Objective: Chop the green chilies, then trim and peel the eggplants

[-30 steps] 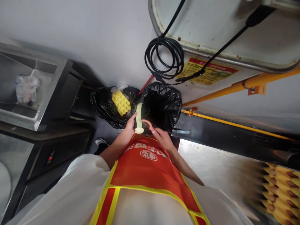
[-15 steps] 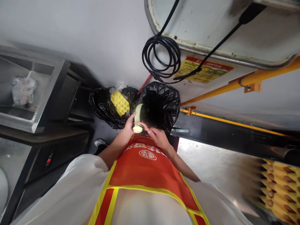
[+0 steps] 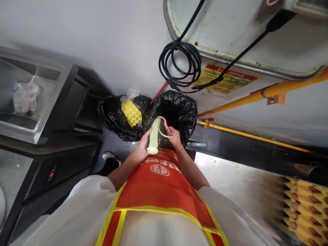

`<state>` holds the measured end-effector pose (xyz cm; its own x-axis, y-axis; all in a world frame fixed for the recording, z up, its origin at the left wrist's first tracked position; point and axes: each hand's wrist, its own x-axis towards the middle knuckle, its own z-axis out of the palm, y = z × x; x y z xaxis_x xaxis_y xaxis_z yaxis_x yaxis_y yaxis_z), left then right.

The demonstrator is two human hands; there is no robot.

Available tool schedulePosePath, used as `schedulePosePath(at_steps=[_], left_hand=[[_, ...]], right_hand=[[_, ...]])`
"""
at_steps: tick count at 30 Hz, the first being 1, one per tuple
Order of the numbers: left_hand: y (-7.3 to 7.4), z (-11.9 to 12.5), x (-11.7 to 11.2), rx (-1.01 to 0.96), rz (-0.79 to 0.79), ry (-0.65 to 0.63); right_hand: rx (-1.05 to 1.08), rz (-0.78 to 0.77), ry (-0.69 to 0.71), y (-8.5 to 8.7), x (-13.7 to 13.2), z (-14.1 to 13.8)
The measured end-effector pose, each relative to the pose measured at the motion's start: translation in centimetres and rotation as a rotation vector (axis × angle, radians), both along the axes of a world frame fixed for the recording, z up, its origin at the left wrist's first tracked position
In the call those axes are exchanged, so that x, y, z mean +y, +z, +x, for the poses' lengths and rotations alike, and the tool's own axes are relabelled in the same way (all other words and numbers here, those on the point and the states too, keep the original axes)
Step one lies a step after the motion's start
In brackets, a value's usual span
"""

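Observation:
My left hand (image 3: 145, 141) is wrapped round a long pale-green squash-like vegetable (image 3: 154, 135), its flared pale end toward me. A pinkish-orange peeler (image 3: 163, 120) is gripped in my right hand (image 3: 174, 135), its head at the far end of the vegetable. From there a thin strip of peel (image 3: 165, 135) curls down in front of my right fingers. Both hands are over the near edge of an open bin lined with a black bag (image 3: 188, 112). The underside of the vegetable is hidden.
A second black bag (image 3: 110, 116) holds a yellow egg tray (image 3: 131, 112). On the left stands a metal sink (image 3: 48, 119) with a plastic bag (image 3: 26, 96) inside. Trays of eggs (image 3: 306, 208) sit at the right. A coiled black cable (image 3: 198, 66) hangs above.
The peeler has moved from the near end of the vegetable to its far end, and a strip of peel now hangs there. The vegetable's near end has shifted slightly toward me.

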<state>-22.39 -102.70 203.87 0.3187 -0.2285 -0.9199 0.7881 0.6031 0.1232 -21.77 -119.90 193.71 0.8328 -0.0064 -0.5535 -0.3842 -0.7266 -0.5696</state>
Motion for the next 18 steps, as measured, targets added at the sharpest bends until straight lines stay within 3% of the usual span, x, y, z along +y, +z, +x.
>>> schedulePosePath(at_steps=[6, 10, 14, 18], left_hand=[[1.1, -1.0, 1.1, 0.037, -0.035, -0.07], [1.1, -0.7, 1.2, -0.021, -0.067, 0.006], [-0.7, 0.6, 1.1, -0.025, -0.032, 0.074], [-1.8, 2.2, 0.9, -0.021, 0.045, 0.038]], right_hand=[[0.153, -0.148, -0.106, -3.3, -2.2, 3.3], [0.21, -0.236, -0.189, -2.9, -3.8, 3.9], [0.123, -0.163, -0.141, 0.8, -3.7, 2.0], [-0.101, 0.297, 0.167, 6.6, -2.6, -2.3]])
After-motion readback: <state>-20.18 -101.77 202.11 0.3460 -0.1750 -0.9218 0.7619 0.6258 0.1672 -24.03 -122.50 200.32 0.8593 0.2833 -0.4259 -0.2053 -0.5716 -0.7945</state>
